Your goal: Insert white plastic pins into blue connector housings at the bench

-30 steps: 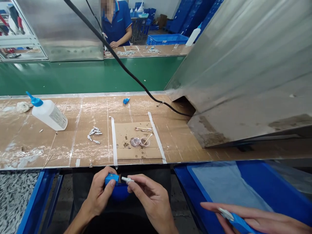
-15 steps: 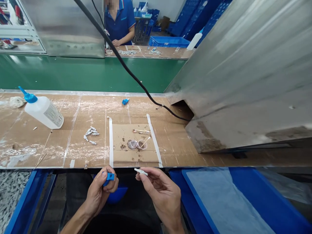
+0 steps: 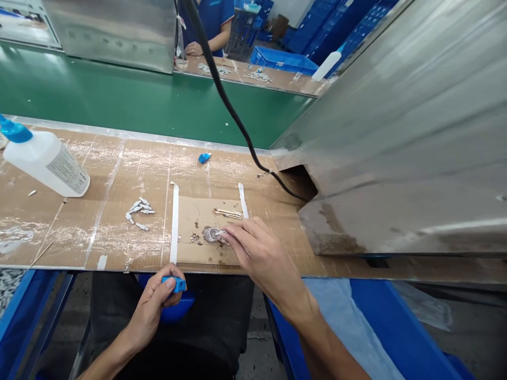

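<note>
My left hand (image 3: 158, 301) is closed round a small blue plastic block (image 3: 178, 284), just off the table's front edge. Over the cardboard mat, my right hand (image 3: 259, 250) pinches a small white plastic piece (image 3: 219, 233) at its fingertips. That piece is at a small round clear cup (image 3: 209, 234); whether it touches the liquid or rim I cannot tell. The second small cup beside it is mostly covered by my right fingers. Several cotton swabs (image 3: 227, 212) lie on the mat (image 3: 198, 208) behind the cups, with wet spots around.
Several small white pieces (image 3: 138, 207) lie left of the mat. Farther left stands a white bottle (image 3: 49, 163) with a blue cap. Another blue block (image 3: 204, 158) sits at the back. A black cable (image 3: 237, 116) hangs before a metal housing (image 3: 396, 158). Across the green belt (image 3: 119, 100) is a co-worker (image 3: 214, 26).
My right hand has moved forward from the table's front edge to the cup with the white piece. My left hand keeps hold of the blue block. The camera view has shifted.
</note>
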`<state>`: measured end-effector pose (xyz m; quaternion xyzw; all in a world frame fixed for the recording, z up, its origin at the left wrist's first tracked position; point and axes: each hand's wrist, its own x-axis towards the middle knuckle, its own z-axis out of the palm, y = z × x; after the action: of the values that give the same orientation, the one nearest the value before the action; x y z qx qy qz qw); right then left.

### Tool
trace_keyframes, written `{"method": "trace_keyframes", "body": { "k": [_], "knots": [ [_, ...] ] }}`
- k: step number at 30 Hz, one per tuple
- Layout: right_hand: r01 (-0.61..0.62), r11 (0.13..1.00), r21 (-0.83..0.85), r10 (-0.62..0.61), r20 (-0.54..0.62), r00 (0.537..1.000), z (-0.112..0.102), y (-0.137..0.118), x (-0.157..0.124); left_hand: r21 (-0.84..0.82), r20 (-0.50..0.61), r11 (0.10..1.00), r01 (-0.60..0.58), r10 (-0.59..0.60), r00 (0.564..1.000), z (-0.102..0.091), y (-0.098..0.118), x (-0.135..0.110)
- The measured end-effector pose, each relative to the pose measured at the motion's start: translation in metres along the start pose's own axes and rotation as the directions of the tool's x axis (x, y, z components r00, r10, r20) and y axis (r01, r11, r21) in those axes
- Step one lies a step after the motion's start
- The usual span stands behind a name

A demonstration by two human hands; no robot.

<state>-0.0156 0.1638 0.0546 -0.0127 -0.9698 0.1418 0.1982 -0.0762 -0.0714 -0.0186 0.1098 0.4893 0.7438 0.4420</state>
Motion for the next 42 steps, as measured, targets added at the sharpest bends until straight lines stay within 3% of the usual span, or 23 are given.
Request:
{"method": "trace_keyframes", "body": {
  "k": [17,21,24,26,31,37,42],
  "knots": [
    [0.103,0.974,-0.203,-0.066,0.182,0.981,-0.003,-0.004,0.011,0.057,0.008,0.998,0.026,-0.026,1.000,-0.004,-0.002,-0.001],
    [0.017,0.999,-0.034,-0.016,0.027,1.000,-0.004,-0.001,0.008,0.009,0.002,1.000,0.010,-0.010,1.000,0.003,0.000,0.004],
    [-0.105,0.984,0.143,0.124,-0.136,0.983,-0.003,0.002,0.001,-0.059,0.009,0.998,-0.022,0.023,1.000,0.010,0.004,0.012],
    [-0.198,0.944,0.263,0.248,-0.171,0.953,-0.001,0.002,-0.006,-0.072,0.007,0.996,-0.046,0.046,0.999,0.014,0.007,0.019],
    [-0.335,0.797,0.503,0.449,-0.122,0.885,0.002,-0.014,-0.022,-0.024,-0.019,0.997,-0.072,0.071,0.997,0.017,0.010,0.028],
    [-0.295,0.708,0.642,0.416,-0.041,0.909,0.005,-0.046,-0.024,0.027,-0.044,0.999,-0.039,0.040,0.998,0.016,0.010,0.026],
    [-0.276,0.662,0.697,0.403,-0.021,0.915,0.011,-0.054,-0.023,0.035,-0.048,0.999,-0.008,0.010,0.999,0.016,0.012,0.022]
  ]
}}
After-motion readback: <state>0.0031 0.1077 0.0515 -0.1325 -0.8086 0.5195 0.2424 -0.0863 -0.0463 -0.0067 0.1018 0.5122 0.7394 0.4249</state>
